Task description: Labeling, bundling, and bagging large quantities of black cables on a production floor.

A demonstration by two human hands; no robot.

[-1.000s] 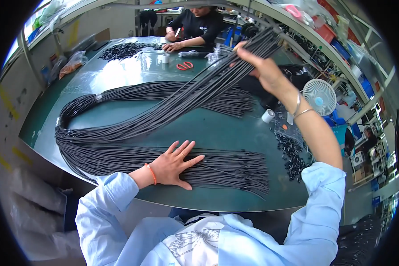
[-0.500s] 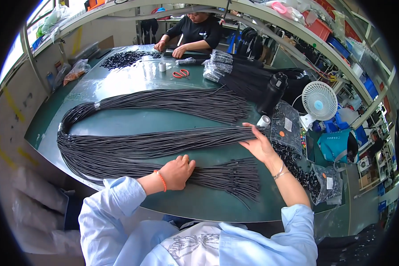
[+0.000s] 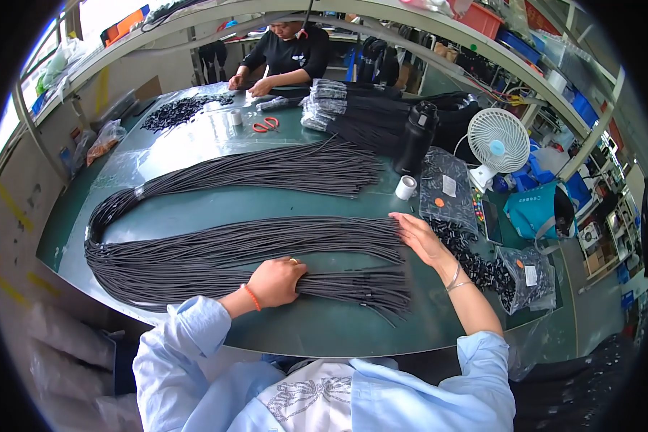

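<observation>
Black cords (image 3: 194,263) partly hidden under gripping left hand (image 3: 277,282); right hand (image 3: 421,239) lies open on them.

Place: a small factory workroom for hand assembly.
Bench: a long green table (image 3: 194,144), shared by the wearer and another person (image 3: 286,54) seated at its far end.
Stock: long bundles of black cords (image 3: 252,169) laid out across it; more bundles in clear bags (image 3: 353,108) stacked further back.
Parts: heaps of small black pieces (image 3: 180,109) loose on the table and in plastic bags (image 3: 525,277).
Tools: red scissors (image 3: 265,124), tape rolls (image 3: 406,187).
Storage: metal shelving (image 3: 547,79) on the right with coloured bins (image 3: 480,18).
Comforts: a desk fan (image 3: 498,142) and a black bottle (image 3: 415,137).
</observation>
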